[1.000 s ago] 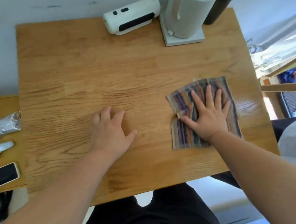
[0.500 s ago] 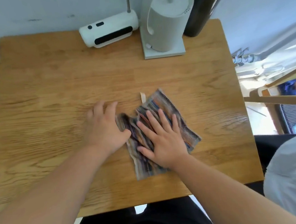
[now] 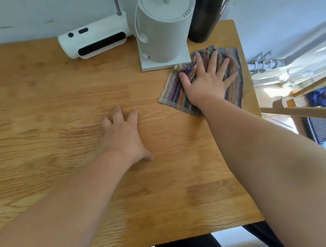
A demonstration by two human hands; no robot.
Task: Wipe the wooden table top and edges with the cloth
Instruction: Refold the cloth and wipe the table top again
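Observation:
The wooden table (image 3: 56, 103) fills most of the head view. A striped multicoloured cloth (image 3: 233, 74) lies at its far right corner, close to the right edge and touching the kettle's base. My right hand (image 3: 207, 79) presses flat on the cloth with fingers spread, holding it down against the wood. My left hand (image 3: 123, 137) rests on the bare table near the middle, fingers apart, holding nothing.
A white kettle (image 3: 163, 27) on a square base stands at the back, right beside the cloth. A white device (image 3: 94, 41) lies to its left, a dark cylinder (image 3: 206, 10) behind the cloth. Beyond the right edge are pipes and a wooden rail.
My right hand has slid the cloth from the table's middle, beside my left hand, to the far right corner next to the kettle. The left hand stays on the table.

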